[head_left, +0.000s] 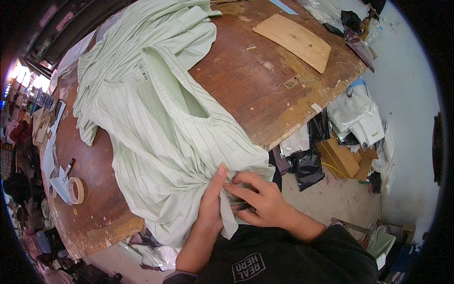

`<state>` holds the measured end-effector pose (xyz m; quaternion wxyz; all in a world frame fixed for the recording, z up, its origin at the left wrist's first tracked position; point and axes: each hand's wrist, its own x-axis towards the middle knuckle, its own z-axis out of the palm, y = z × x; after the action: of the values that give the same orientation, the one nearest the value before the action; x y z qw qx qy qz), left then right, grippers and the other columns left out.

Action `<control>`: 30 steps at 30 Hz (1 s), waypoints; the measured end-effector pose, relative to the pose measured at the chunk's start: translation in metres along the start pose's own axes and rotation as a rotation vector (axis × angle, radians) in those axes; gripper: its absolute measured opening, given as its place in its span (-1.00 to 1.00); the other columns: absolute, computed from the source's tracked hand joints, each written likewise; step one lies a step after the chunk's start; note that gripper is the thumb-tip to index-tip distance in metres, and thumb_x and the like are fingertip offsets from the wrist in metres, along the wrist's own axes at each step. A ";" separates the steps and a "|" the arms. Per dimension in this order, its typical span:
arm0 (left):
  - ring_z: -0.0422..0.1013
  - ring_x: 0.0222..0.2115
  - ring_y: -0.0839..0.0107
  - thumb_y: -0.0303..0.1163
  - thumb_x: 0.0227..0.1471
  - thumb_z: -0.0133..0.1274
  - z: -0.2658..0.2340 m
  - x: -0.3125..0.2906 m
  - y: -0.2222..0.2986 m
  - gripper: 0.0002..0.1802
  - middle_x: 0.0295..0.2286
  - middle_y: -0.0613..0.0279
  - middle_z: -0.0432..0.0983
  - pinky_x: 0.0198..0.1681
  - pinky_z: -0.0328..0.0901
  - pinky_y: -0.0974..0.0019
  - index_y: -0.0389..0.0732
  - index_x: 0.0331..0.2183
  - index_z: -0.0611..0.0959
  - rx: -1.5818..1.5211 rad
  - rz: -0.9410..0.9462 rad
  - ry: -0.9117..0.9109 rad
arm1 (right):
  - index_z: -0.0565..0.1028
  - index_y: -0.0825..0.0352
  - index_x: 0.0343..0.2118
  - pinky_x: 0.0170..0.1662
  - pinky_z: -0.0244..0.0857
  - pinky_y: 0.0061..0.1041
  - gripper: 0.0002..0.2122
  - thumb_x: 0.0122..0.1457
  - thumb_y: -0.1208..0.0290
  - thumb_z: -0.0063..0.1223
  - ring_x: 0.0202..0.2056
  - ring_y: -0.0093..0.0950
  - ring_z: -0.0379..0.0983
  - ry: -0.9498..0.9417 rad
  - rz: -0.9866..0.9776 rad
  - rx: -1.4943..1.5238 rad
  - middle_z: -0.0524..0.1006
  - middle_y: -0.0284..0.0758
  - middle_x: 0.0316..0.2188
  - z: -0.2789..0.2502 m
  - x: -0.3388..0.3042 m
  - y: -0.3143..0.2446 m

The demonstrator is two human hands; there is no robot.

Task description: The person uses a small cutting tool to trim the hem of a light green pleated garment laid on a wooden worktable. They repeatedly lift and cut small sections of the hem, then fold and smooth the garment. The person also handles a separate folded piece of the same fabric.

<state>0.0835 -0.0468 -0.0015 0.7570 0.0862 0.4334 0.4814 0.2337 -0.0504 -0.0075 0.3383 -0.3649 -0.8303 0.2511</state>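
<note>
Nearest to us, just off the near edge of the table, we identify the left hand. Its grip is closed on a bunched fold of the pale green garment, thumb uppermost, apparently to keep the gathers together. The right hand is beside it, fingers bent and fingertips at the same fold. We cannot tell whether this grip is closed on the cloth, or what the dark shape beneath the fingers is.

The garment lies over the table's near edge, its neck opening toward the far side. We judge that the table carries most of the weight, so the hands need steady only the worked fold.

At the table's left side, we note a tape roll and a marker, presumably set within reach. On the table's far part, more pale green cloth lies heaped; a wooden board lies at its far right.
</note>
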 end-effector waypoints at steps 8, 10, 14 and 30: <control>0.44 -0.08 0.30 -0.16 0.24 -0.05 0.001 0.004 -0.002 -0.49 -0.02 0.11 0.46 -0.03 0.34 0.25 -0.29 0.09 0.41 -0.137 0.028 -0.066 | 0.32 0.40 -0.01 -0.41 0.18 -0.70 -0.73 0.36 0.33 -0.13 -0.43 -0.72 0.26 0.090 0.625 1.092 0.42 -0.41 -0.30 -0.007 -0.013 -0.014; 0.46 -0.11 0.30 -0.15 0.25 -0.05 -0.001 0.005 -0.003 -0.51 -0.06 0.11 0.48 -0.05 0.36 0.25 -0.29 0.07 0.42 -0.103 0.030 -0.057 | 0.35 0.40 -0.02 -0.45 0.13 -0.73 -0.73 0.36 0.32 -0.13 -0.48 -0.74 0.22 0.010 0.684 1.275 0.42 -0.42 -0.33 -0.012 -0.008 -0.017; 0.48 -0.20 0.34 -0.12 0.25 -0.08 0.001 -0.001 0.002 -0.54 -0.14 0.12 0.52 -0.13 0.37 0.29 -0.27 0.02 0.46 -0.045 -0.014 -0.054 | 0.42 0.42 -0.09 -0.52 0.11 -0.71 -0.73 0.36 0.29 -0.12 -0.53 -0.72 0.24 -0.013 0.764 1.234 0.44 -0.41 -0.40 -0.014 -0.004 -0.014; 0.43 -0.56 0.45 0.03 0.25 -0.12 0.007 0.001 0.000 -0.54 -0.48 0.24 0.50 -0.45 0.37 0.37 -0.21 -0.23 0.53 0.042 -0.039 -0.014 | 0.50 0.43 -0.19 -0.65 0.00 -0.70 -0.68 0.36 0.22 -0.13 -0.65 -0.72 0.21 -0.034 0.833 1.287 0.47 -0.39 -0.52 -0.011 0.003 -0.002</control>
<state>0.0882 -0.0438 0.0021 0.7671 0.0970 0.4399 0.4568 0.2396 -0.0472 0.0021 0.3489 -0.3749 -0.3197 0.7972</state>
